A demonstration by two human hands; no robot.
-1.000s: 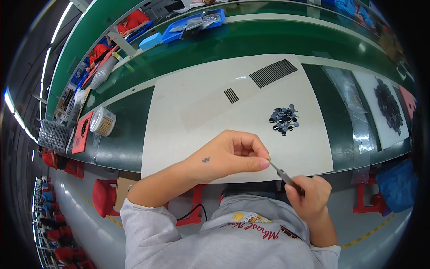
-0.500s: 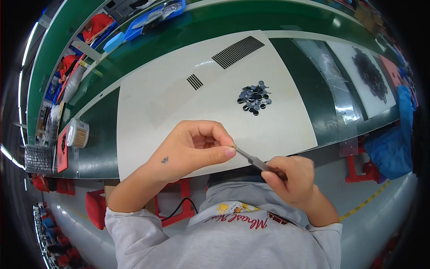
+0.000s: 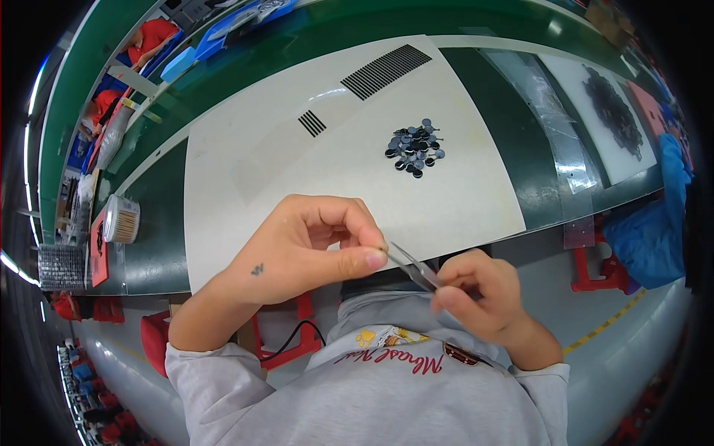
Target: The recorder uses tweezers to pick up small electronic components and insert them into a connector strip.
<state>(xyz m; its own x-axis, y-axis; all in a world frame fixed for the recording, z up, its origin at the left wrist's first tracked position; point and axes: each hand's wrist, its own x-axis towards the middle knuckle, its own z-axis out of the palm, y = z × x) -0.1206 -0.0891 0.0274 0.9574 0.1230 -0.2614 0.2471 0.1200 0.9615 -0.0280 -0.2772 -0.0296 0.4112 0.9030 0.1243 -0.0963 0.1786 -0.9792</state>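
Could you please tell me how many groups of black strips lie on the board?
2. The large rectangular group of black strips lies near the far edge of the flat off-white board; the small group of black strips lies nearer, to its left.

Bright, even light fills the room around us, lying flat on the pale board (image 3: 461, 201) with only faint shadows, while a strip light (image 3: 16, 267) burns white at the far left. Glare streaks the clear plastic sheet (image 3: 579, 177), and the tweezers (image 3: 425, 278) gleam dully. Straight edges bow toward the blackened rim, where distant red shapes (image 3: 108, 400) turn small and blurry
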